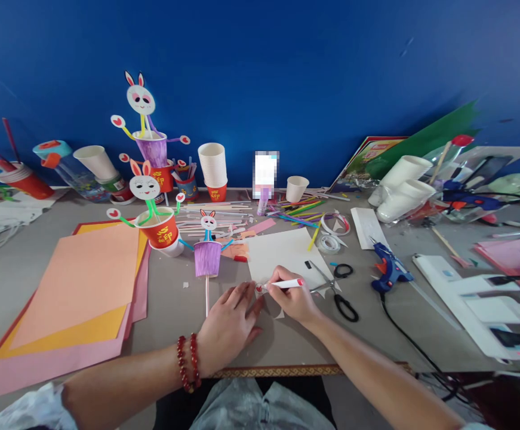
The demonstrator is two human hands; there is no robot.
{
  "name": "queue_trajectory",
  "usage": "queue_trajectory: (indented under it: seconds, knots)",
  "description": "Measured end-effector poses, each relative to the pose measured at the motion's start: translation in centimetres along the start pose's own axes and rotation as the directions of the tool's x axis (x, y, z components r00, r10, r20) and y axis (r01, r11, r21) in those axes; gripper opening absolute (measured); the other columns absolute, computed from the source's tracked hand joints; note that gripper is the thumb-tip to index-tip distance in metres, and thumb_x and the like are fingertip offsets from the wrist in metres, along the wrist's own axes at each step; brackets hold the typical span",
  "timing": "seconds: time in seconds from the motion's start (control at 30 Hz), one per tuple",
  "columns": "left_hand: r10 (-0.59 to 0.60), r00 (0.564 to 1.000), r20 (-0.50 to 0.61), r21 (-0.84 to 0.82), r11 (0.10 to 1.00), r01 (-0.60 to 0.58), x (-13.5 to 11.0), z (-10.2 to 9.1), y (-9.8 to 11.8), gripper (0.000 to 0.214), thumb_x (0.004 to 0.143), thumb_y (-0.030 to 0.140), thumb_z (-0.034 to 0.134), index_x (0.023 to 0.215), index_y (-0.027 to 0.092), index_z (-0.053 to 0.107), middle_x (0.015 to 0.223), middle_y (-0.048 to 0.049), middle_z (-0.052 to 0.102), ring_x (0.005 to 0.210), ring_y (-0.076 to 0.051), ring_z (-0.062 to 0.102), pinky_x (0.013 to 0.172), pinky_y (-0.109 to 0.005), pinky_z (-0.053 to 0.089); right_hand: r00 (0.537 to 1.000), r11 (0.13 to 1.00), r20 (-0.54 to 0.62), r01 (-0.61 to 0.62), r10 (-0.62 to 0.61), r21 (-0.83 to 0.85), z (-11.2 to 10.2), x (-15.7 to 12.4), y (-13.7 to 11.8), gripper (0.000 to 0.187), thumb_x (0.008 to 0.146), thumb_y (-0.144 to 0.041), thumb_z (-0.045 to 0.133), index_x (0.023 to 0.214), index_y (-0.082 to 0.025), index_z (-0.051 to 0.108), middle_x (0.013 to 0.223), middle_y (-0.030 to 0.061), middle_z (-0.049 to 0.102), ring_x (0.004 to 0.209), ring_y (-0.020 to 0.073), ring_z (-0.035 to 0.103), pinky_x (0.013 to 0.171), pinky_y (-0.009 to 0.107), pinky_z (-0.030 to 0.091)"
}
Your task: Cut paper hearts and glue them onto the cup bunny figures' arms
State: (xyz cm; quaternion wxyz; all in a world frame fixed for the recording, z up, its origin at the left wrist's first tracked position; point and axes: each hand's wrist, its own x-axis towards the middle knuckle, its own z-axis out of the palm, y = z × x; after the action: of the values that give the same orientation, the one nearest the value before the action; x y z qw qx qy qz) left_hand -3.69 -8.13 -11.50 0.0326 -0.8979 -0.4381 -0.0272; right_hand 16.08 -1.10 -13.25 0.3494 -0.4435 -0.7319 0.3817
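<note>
My right hand point(298, 306) grips a white marker with a red end point(290, 283). Its tip is at a small white paper piece point(258, 289) that bears a red heart-like mark. Fingers stretched and lying low, my left hand point(228, 322) touches the table and the edge of that piece. Just left of it stands a purple paper-cup bunny figure point(207, 260) on a straw. Beyond my hands lies a cut white sheet point(273, 248), and black-handled scissors point(345, 307) rest open to the right.
Coloured paper sheets point(80, 275) are stacked at left. Red-cup point(159, 232) and purple-cup point(152, 149) bunny figures stand behind. Stacked white cups point(212, 164) are at the wall. At right are a blue glue gun point(391, 269), its cord and a white power strip point(457, 304).
</note>
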Motion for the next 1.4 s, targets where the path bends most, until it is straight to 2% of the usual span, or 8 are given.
queue_trajectory:
  seconds: [0.43, 0.6, 1.4]
  knots:
    - [0.002, 1.000, -0.003, 0.010, 1.000, -0.002, 0.05, 0.02, -0.01, 0.058, 0.097, 0.055, 0.045, 0.141, 0.017, 0.053, 0.149, -0.0165, 0.050, 0.135, -0.030, 0.044, 0.108, -0.041, 0.036, 1.000, 1.000, -0.003, 0.000, 0.000, 0.000, -0.06, -0.02, -0.04, 0.018, 0.085, -0.021, 0.055, 0.069, -0.023, 0.047, 0.055, -0.0072, 0.044, 0.048, 0.0106, 0.038, 0.048, 0.022, 0.029]
    - [0.002, 1.000, -0.002, 0.010, 1.000, -0.002, 0.03, 0.07, -0.08, 0.058, 0.097, 0.055, 0.045, 0.140, 0.017, 0.053, 0.149, -0.0167, 0.050, 0.135, -0.029, 0.045, 0.107, -0.041, 0.037, 1.000, 1.000, 0.019, -0.004, 0.004, 0.001, -0.09, -0.04, -0.08, 0.017, 0.085, -0.021, 0.054, 0.069, -0.022, 0.048, 0.057, -0.0057, 0.049, 0.049, 0.0109, 0.040, 0.049, 0.022, 0.031]
    - [0.003, 1.000, 0.006, 0.004, 1.000, -0.003, 0.03, -0.16, -0.02, 0.058, 0.099, 0.054, 0.041, 0.142, 0.017, 0.051, 0.150, -0.0168, 0.049, 0.135, -0.030, 0.045, 0.109, -0.041, 0.036, 0.999, 1.000, 0.048, -0.010, 0.010, -0.001, 0.00, -0.14, 0.02, 0.014, 0.084, -0.019, 0.055, 0.071, -0.022, 0.051, 0.060, -0.0039, 0.054, 0.051, 0.0115, 0.042, 0.049, 0.022, 0.032]
